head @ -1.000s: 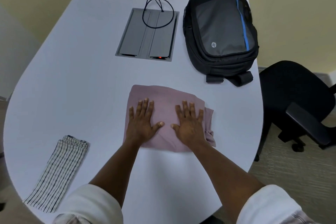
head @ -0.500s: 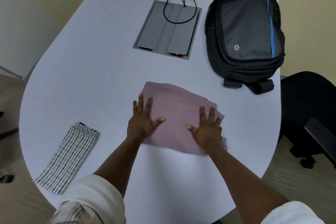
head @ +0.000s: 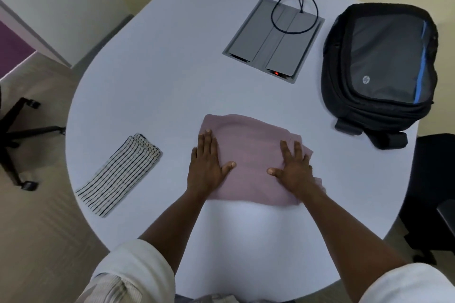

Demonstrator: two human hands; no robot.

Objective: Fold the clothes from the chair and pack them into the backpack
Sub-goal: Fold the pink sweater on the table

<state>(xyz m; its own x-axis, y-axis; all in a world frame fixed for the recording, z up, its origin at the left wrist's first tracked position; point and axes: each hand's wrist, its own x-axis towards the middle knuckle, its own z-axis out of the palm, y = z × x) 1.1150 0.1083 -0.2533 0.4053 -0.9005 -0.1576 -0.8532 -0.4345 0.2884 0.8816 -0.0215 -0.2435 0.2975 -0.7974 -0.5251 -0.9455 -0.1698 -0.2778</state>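
Note:
A folded pink garment [head: 251,152] lies flat on the white table [head: 152,76] in front of me. My left hand [head: 208,165] presses flat on its left edge, fingers straight. Over the garment's right side my right hand [head: 293,167] lies flat as well, fingers spread. A folded black-and-white striped cloth [head: 120,173] rests near the table's left edge. The black and grey backpack [head: 379,66] with a blue stripe lies closed at the far right of the table, its straps toward me.
A grey cable hatch [head: 273,39] with a black looped cable [head: 295,7] sits in the table's far middle. A black office chair [head: 435,192] stands to the right of the table. Another chair's wheeled base [head: 17,135] shows at the left.
Both hands have slid apart from the garment's middle to its left and right sides. The view has shifted, so the table's contents sit further right in the frame.

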